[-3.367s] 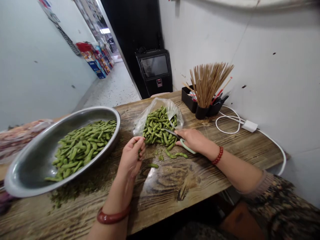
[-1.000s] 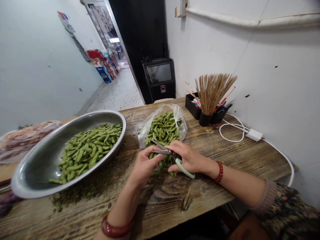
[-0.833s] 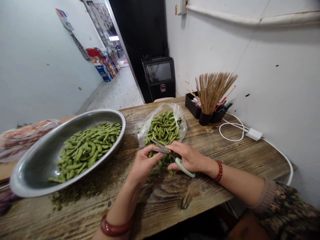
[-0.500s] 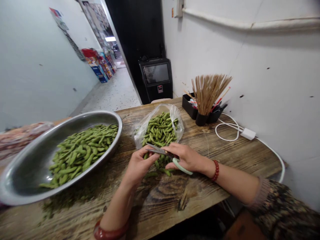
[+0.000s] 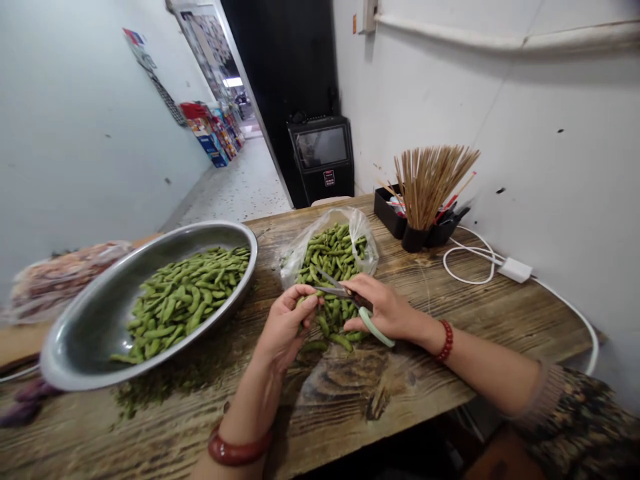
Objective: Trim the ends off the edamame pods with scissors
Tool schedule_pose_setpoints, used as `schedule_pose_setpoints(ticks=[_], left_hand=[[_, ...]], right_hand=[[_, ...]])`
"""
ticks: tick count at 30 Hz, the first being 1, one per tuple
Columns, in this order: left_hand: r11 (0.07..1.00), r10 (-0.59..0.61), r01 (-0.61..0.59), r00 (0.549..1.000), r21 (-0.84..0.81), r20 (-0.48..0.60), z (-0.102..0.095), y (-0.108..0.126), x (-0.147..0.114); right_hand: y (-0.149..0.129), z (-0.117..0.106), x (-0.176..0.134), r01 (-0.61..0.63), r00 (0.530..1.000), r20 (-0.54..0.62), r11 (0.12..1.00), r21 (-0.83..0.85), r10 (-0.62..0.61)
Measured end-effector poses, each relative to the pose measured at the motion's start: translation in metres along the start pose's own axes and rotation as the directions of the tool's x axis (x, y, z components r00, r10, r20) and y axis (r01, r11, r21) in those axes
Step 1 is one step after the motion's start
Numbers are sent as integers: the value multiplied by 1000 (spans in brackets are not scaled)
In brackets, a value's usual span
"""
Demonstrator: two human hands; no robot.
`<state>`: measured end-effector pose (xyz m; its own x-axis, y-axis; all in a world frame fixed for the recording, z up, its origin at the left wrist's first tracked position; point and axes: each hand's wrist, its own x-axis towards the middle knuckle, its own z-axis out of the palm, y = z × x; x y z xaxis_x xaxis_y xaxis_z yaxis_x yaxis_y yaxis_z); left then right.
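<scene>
From here I see the scissors (image 5: pixel 345 292) now sitting blades-to-tip at the green pod (image 5: pixel 319 293) the left hand (image 5: pixel 285 327) pinches by the clear bag (image 5: pixel 291 267), right hand (image 5: pixel 384 305) curled round the handle (image 5: pixel 373 327), so likely the snipping step, versus earlier: hands apart, blades over the pod heap (image 5: pixel 327 250)

Single head-worn view, facing forward and down across a nearby wooden table (image 5: pixel 345 393), doorway (image 5: pixel 249 150) well beyond
</scene>
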<state>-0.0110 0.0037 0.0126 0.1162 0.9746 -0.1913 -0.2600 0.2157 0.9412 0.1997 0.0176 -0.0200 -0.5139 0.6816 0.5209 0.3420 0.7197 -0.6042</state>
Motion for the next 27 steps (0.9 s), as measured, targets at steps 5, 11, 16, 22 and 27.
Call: schedule_pose_setpoints(ticks=[5,11,16,22,27], left_hand=[[1000,13,-12,999,-7,43,-1,-6,0],[1000,-10,9,998,12,60,3,-11,0],[1000,-2,1,999,20,43,3,-10,0],[998,21,-24,998,62,54,4,-11,-1],[996,33,-39,998,86,61,5,-12,-1]], right_hand=[[-5,0,0,15,999,53,998,-65,-12],[-5,0,1,35,997,68,995,-95,-29],[-6,0,1,43,998,60,994,-102,-37],[-7,0,1,35,997,72,995,-91,-29],[-7,1,1,29,997,75,997,-74,-24]])
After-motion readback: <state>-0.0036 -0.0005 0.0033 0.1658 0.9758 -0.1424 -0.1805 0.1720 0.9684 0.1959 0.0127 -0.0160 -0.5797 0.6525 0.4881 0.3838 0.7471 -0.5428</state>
